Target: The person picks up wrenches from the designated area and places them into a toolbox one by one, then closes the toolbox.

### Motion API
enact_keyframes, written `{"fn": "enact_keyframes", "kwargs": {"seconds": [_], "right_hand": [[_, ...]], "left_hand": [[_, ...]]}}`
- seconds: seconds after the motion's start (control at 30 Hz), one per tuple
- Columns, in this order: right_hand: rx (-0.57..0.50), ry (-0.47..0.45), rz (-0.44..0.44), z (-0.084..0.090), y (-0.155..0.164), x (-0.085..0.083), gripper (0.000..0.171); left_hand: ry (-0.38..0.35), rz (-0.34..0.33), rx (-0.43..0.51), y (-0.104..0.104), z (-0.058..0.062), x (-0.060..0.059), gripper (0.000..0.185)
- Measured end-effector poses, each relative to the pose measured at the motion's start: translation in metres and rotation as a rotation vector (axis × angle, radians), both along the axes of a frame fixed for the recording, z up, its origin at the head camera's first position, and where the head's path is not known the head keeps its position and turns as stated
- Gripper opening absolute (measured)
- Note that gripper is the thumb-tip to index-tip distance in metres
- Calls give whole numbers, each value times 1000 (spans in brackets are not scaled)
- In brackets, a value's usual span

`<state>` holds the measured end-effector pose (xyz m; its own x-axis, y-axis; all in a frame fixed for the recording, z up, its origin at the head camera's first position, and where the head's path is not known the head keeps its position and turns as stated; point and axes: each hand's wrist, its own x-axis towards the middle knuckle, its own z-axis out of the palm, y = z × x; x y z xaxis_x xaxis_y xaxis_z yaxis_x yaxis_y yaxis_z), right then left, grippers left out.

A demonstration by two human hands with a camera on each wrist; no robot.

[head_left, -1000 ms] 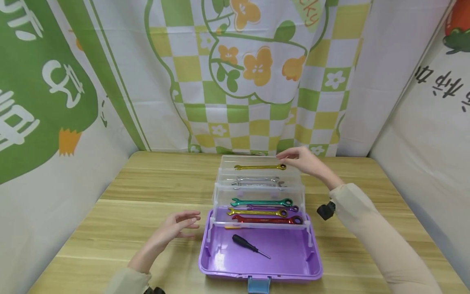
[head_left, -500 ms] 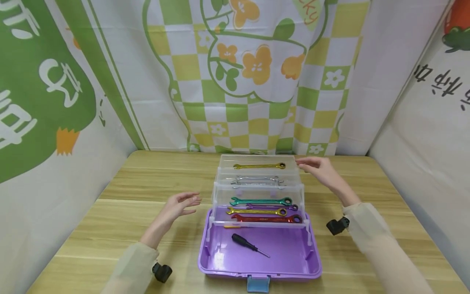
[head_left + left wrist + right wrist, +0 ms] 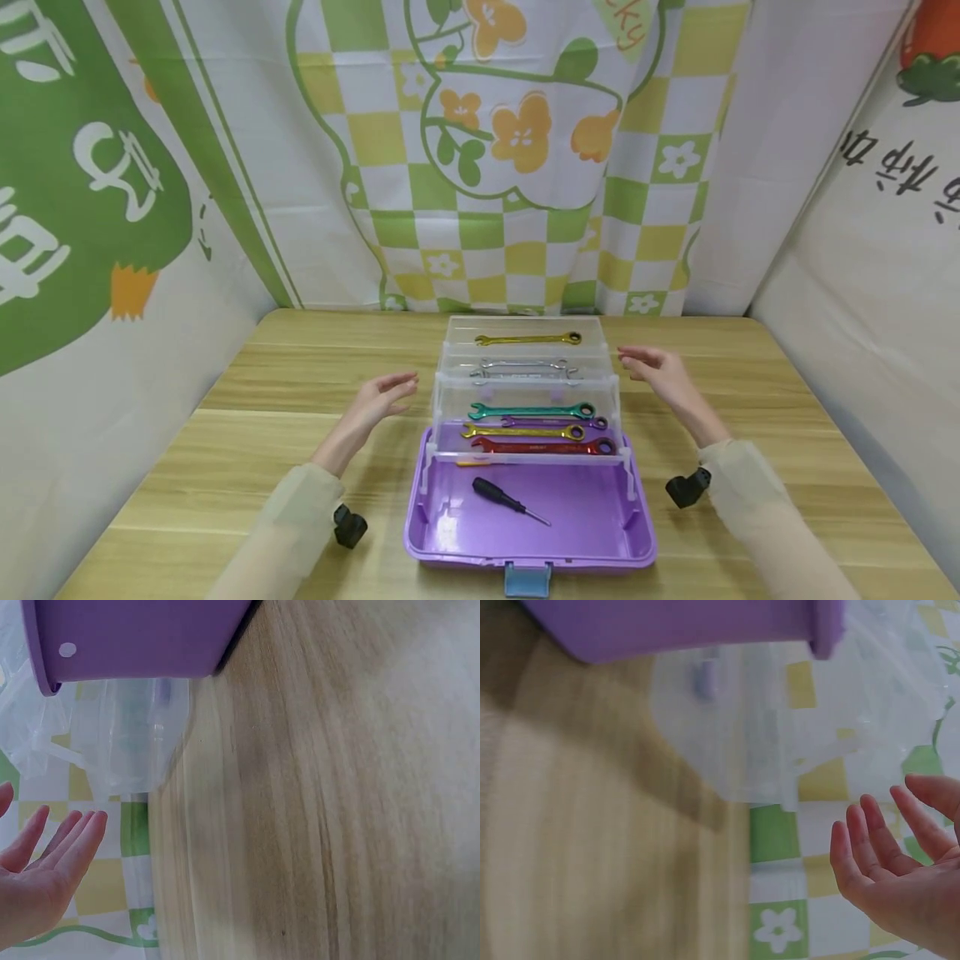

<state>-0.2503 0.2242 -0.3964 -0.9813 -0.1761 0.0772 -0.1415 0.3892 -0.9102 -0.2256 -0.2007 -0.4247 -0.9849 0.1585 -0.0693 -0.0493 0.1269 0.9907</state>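
A purple toolbox (image 3: 420,533) stands open on the table, its clear tiered trays (image 3: 442,392) folded out toward the back. My left hand (image 3: 375,402) hovers left of the trays with relaxed fingers and nothing in it. On the opposite side my right hand (image 3: 662,375) is held in the air, also holding nothing. In the trays lie a gold wrench (image 3: 528,339), silver wrenches (image 3: 525,375), a green wrench (image 3: 532,411), a purple wrench (image 3: 555,422), a second gold wrench (image 3: 521,432) and a red wrench (image 3: 543,447). A black-handled screwdriver (image 3: 501,496) rests in the purple base.
A blue latch (image 3: 527,579) hangs at the toolbox's front edge. The wooden table (image 3: 285,408) extends on both sides of the box. Behind it hangs a checkered curtain (image 3: 517,250), with printed cloth walls at left and right.
My right hand has drawn away from the top tray toward the right and nearer to me. The left hand has risen and moved slightly forward beside the trays. The tools stay put.
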Motion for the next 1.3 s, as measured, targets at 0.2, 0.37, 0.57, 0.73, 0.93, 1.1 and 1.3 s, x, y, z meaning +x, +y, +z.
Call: {"fn": "enact_keyframes", "kwargs": {"seconds": [0.2, 0.37, 0.57, 0.73, 0.93, 1.1, 1.3], "right_hand": [[-68, -59, 14, -15, 1, 1, 45], [-89, -100, 32, -25, 1, 3, 49], [-134, -163, 39, -31, -1, 5, 51], [-216, -224, 79, -37, -5, 6, 53], [-256, -242, 122, -46, -9, 6, 54], [-287, -232, 141, -51, -10, 5, 49], [-316, -282, 134, -52, -10, 6, 49]], "left_hand": [[-50, -2, -29, 10, 4, -4, 46], [-55, -31, -6, 15, -3, -9, 47], [-71, -64, 20, 18, -10, -13, 49], [-75, -91, 25, 21, -15, -15, 49], [-83, -110, 34, 27, -18, -15, 46], [-95, -108, 39, 28, -20, -16, 45], [-123, -94, 53, 29, -22, -17, 44]]}}
